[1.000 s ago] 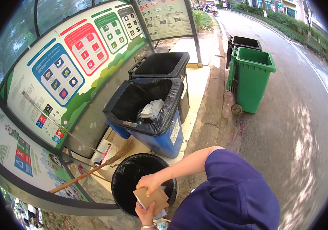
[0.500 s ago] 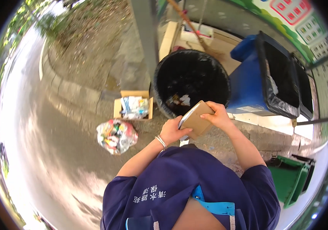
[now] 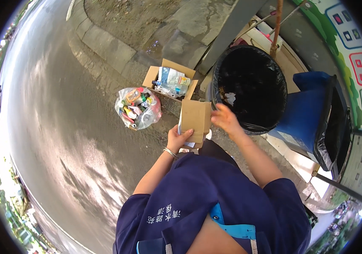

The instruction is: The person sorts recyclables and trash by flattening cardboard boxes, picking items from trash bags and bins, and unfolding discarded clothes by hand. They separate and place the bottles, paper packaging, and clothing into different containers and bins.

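Observation:
My left hand (image 3: 177,139) is closed around the lower left edge of a flattened brown cardboard box (image 3: 196,118), its thumb lying across the front. White paper shows along the cardboard's left side and bottom. Close to the cardboard's right edge, my right hand (image 3: 226,118) has its fingers apart and slightly bent, with nothing visible in them. Just beyond that hand stands a round black bin (image 3: 255,120) with a black liner and scraps inside. Past the cardboard sits an open carton (image 3: 150,76) of plastic bottles and packaging.
A clear bag of mixed containers (image 3: 149,116) rests on the pavement left of the carton. To the right stands a blue wheeled bin (image 3: 301,114) with a black liner. A grey post (image 3: 227,34) and a broom handle (image 3: 277,25) rise behind the round bin. A stone kerb (image 3: 105,46) curves at far left.
My right hand has let go of the cardboard and opened beside it. The cardboard, in my left hand, has turned more upright and shifted left. The view has swung left.

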### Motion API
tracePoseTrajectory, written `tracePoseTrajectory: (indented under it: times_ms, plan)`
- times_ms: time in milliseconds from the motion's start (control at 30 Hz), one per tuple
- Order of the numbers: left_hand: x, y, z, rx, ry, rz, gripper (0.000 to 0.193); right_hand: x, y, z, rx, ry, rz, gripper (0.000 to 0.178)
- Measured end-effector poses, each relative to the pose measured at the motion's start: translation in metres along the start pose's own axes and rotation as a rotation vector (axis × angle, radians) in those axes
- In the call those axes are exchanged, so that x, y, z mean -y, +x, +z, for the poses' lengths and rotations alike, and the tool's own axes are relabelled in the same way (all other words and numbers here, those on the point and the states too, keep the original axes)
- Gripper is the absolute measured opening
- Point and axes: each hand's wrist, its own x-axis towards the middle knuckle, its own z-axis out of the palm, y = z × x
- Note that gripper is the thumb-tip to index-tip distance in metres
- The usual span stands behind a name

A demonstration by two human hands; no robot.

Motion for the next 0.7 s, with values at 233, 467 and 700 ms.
tracePoseTrajectory:
  times_ms: [233,467,700]
  plan:
    - [0.020,0.002,-0.019,-0.075,-0.229,-0.198,0.037,-0.072,0.036,0.059,0.209,0.016,0.203,0.036]
    - [0.019,0.045,-0.083,-0.242,-0.238,-0.228,0.041,-0.094,0.122,0.091,0.585,-0.031,0.245,0.048]
    - [0.139,0.083,-0.149,-0.401,-0.303,-0.403,0.032,-0.239,0.313,0.070,0.051,-0.721,-0.023,0.079]
